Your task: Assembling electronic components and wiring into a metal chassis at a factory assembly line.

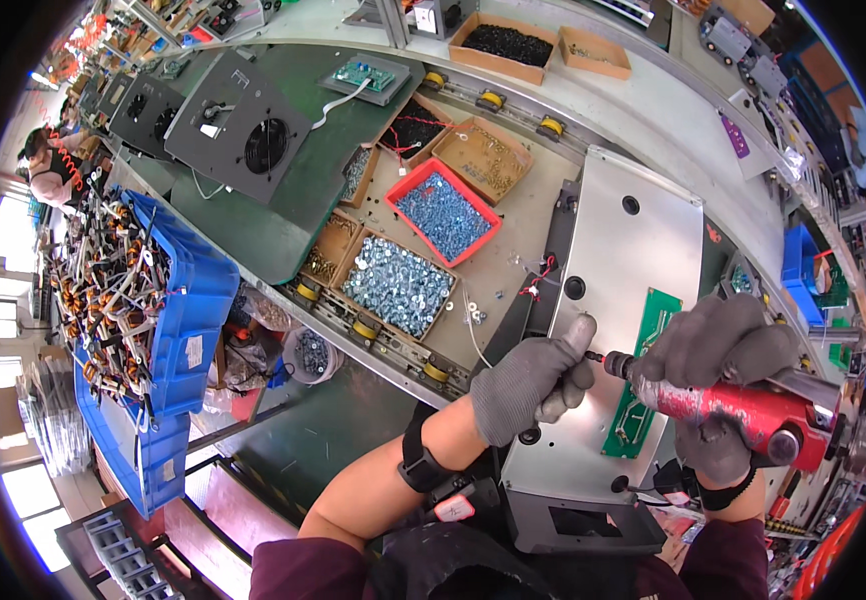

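My right hand (718,345), in a grey glove, is wrapped around a red power screwdriver (718,408) held on its side. Its dark chuck and bit (613,363) point left, toward my other hand. My left hand (533,388), also gloved, has its fingers curled in and its thumb close to the bit's tip. Whatever those fingers pinch is too small or hidden to make out. Both hands are above a silver metal panel (628,240) with round black grommets. A long green circuit board (660,310) lies on it, partly covered by the tool and right hand.
Left of the panel stand a red tray (494,222) of small screws and a cardboard box (450,312) of washer-like hardware. Dark fan panels (223,130) rest on the green surface. A blue crate (193,270) heaped with wired parts is far left. A person (48,165) is beyond it.
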`<state>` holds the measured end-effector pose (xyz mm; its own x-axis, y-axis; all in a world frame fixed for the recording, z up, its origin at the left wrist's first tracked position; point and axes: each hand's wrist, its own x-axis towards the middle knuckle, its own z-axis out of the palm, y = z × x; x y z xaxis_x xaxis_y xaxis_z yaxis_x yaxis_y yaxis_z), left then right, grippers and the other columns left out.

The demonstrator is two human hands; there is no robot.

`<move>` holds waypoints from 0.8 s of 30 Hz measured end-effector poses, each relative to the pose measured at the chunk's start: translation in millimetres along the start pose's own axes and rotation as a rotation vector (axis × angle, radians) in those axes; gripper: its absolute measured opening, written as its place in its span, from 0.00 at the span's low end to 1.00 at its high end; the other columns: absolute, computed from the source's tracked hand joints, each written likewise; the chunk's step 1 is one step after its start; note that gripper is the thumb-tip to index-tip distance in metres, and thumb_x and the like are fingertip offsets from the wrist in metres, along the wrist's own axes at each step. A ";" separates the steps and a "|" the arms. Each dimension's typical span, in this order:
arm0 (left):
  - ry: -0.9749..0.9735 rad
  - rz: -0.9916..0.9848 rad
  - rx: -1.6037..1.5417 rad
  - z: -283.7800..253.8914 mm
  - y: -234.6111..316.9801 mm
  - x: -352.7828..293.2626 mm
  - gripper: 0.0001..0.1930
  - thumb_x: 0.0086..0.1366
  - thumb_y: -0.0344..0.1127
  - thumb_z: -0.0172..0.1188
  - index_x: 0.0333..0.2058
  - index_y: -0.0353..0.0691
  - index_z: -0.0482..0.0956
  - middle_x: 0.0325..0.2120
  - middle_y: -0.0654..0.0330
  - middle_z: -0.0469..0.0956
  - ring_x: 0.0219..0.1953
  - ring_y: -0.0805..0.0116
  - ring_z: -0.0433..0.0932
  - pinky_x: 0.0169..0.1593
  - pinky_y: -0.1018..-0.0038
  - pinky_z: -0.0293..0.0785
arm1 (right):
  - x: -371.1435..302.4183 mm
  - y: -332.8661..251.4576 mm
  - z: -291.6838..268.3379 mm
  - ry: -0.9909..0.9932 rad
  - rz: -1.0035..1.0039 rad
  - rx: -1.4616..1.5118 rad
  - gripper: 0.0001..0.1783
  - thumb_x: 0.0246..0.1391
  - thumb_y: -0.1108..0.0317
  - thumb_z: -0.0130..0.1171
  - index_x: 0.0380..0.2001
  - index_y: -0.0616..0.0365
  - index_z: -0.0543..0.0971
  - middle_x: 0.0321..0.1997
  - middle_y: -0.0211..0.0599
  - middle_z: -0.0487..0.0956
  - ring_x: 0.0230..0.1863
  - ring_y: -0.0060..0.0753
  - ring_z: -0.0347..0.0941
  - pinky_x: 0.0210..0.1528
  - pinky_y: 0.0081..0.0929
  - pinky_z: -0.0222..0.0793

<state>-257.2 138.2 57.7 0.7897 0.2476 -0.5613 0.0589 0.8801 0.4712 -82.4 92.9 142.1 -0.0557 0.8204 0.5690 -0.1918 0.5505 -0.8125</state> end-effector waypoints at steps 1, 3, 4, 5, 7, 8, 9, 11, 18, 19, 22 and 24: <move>0.085 0.002 0.120 -3.4 1.0 -0.5 0.25 0.68 0.58 0.49 0.29 0.38 0.73 0.17 0.65 0.70 0.14 0.80 0.65 0.16 0.83 0.57 | -3.1 2.1 -0.3 -0.001 0.007 0.006 0.20 0.43 0.68 0.66 0.37 0.56 0.66 0.31 0.39 0.69 0.28 0.31 0.71 0.34 0.32 0.76; 0.167 0.002 0.239 -10.0 -0.6 -3.9 0.24 0.69 0.56 0.49 0.30 0.37 0.73 0.17 0.65 0.70 0.14 0.80 0.65 0.16 0.83 0.57 | -7.7 4.4 -1.2 0.086 0.135 -0.030 0.21 0.44 0.68 0.66 0.38 0.56 0.66 0.32 0.40 0.69 0.29 0.31 0.71 0.35 0.32 0.76; 0.236 0.052 0.165 -15.3 -2.2 -5.0 0.25 0.70 0.54 0.46 0.27 0.36 0.73 0.16 0.64 0.69 0.14 0.79 0.64 0.17 0.82 0.58 | -11.0 8.0 -2.1 0.112 0.151 -0.033 0.21 0.45 0.68 0.66 0.38 0.56 0.66 0.33 0.40 0.69 0.30 0.30 0.71 0.37 0.32 0.75; 0.305 0.101 0.091 -22.3 -4.4 -5.8 0.27 0.72 0.53 0.43 0.24 0.35 0.73 0.14 0.63 0.69 0.13 0.78 0.63 0.19 0.80 0.58 | -13.6 10.2 -3.3 0.112 0.155 -0.035 0.21 0.45 0.68 0.66 0.38 0.56 0.66 0.33 0.40 0.69 0.30 0.30 0.71 0.37 0.32 0.75; 0.255 0.184 0.019 -42.3 -14.9 -5.0 0.18 0.72 0.42 0.45 0.34 0.31 0.73 0.28 0.55 0.75 0.24 0.72 0.73 0.29 0.79 0.70 | -17.0 14.6 -4.4 0.118 0.234 -0.058 0.21 0.45 0.68 0.66 0.39 0.55 0.66 0.34 0.40 0.69 0.30 0.29 0.71 0.38 0.31 0.75; 0.219 0.239 -0.151 -47.8 -20.8 -4.6 0.14 0.71 0.36 0.44 0.40 0.28 0.70 0.35 0.51 0.73 0.33 0.67 0.75 0.37 0.75 0.73 | -17.7 15.8 -4.3 0.098 0.248 -0.081 0.21 0.46 0.68 0.66 0.39 0.55 0.66 0.34 0.39 0.69 0.31 0.29 0.71 0.38 0.31 0.74; 0.180 0.293 -0.320 -49.7 -22.9 -5.6 0.13 0.69 0.31 0.43 0.46 0.26 0.67 0.42 0.47 0.72 0.41 0.62 0.77 0.45 0.70 0.76 | -18.3 16.7 -4.7 0.095 0.251 -0.078 0.21 0.46 0.68 0.66 0.39 0.55 0.66 0.34 0.39 0.69 0.31 0.29 0.71 0.38 0.31 0.74; 0.163 0.258 -0.309 -50.4 -20.5 -10.5 0.17 0.66 0.24 0.41 0.53 0.24 0.60 0.49 0.42 0.68 0.49 0.54 0.75 0.55 0.62 0.73 | -20.4 19.6 -5.4 0.064 0.275 -0.099 0.20 0.46 0.70 0.65 0.39 0.55 0.66 0.35 0.39 0.70 0.31 0.29 0.72 0.39 0.32 0.74; 0.310 0.253 -0.158 -31.5 -15.3 -19.4 0.14 0.70 0.31 0.46 0.49 0.27 0.66 0.40 0.47 0.76 0.40 0.60 0.79 0.44 0.68 0.79 | -22.3 30.5 -6.0 -0.037 0.242 -0.119 0.17 0.45 0.75 0.61 0.37 0.55 0.67 0.33 0.40 0.71 0.30 0.30 0.72 0.41 0.33 0.75; 0.364 0.196 -0.086 -28.8 -12.8 -21.0 0.14 0.71 0.35 0.48 0.47 0.28 0.68 0.36 0.50 0.78 0.35 0.65 0.80 0.38 0.71 0.80 | -22.6 30.5 -5.6 -0.050 0.251 -0.128 0.16 0.44 0.76 0.61 0.36 0.55 0.67 0.32 0.39 0.71 0.30 0.30 0.72 0.41 0.33 0.75; 0.356 0.067 0.084 -28.4 -3.7 -30.8 0.13 0.71 0.39 0.50 0.41 0.31 0.72 0.28 0.57 0.78 0.25 0.74 0.77 0.28 0.79 0.75 | -24.8 32.5 -7.3 -0.069 0.234 -0.157 0.15 0.42 0.78 0.60 0.34 0.55 0.68 0.31 0.38 0.73 0.31 0.30 0.72 0.40 0.31 0.75; 0.385 0.076 0.146 -28.9 -6.6 -29.3 0.13 0.71 0.39 0.51 0.39 0.32 0.73 0.26 0.58 0.77 0.22 0.76 0.75 0.26 0.79 0.73 | -25.4 31.2 -7.9 -0.076 0.209 -0.175 0.15 0.41 0.78 0.60 0.34 0.55 0.69 0.31 0.38 0.73 0.31 0.30 0.73 0.39 0.31 0.75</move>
<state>-298.4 136.8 51.3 0.5110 0.4672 -0.7215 0.1171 0.7937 0.5969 -79.2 90.5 101.3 -0.1506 0.9086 0.3896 0.0037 0.3946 -0.9188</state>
